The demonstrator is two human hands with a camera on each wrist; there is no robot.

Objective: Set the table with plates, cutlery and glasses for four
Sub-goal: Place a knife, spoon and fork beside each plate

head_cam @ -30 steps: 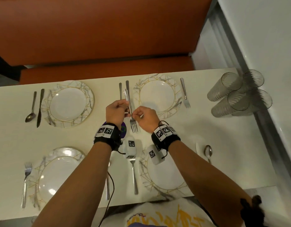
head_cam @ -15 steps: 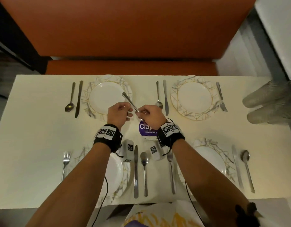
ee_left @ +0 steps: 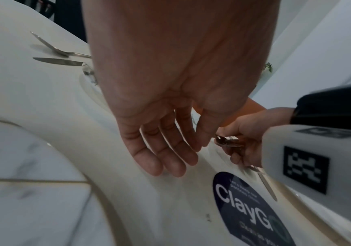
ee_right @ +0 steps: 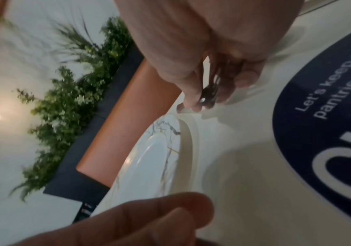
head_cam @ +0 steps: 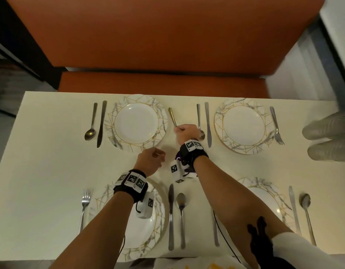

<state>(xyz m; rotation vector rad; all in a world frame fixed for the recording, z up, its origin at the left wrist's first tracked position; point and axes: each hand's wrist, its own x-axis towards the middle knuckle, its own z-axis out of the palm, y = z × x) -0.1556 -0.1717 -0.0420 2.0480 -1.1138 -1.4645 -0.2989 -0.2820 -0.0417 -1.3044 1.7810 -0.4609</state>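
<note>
Right now the fork (head_cam: 172,116), slim polished metal, lies in the gap between the two far plates, just right of the far-left plate (head_cam: 136,123), its handle end pointing toward the bench and its tines hidden under the right hand (head_cam: 187,133). That hand is knuckles-up, fingers curled round the fork low over the cream table (head_cam: 41,162). The left hand (head_cam: 150,159) hangs apart near the plate's near rim, fingers loosely bent and holding nothing. Round white plates have marbled grey veining and thin gold lines on their rims; a spoon (head_cam: 91,125) and knife (head_cam: 101,125) lie left of the far-left plate. From the left wrist, the left hand's fingers (ee_left: 166,159) show relaxed and slightly spread above the tabletop, beside a dark blue round sticker (ee_left: 250,209) that the head view mostly hides. From the right wrist, shiny metal shows between thumb and fingers (ee_right: 244,79), and the plate's raised rim is close by.
</note>
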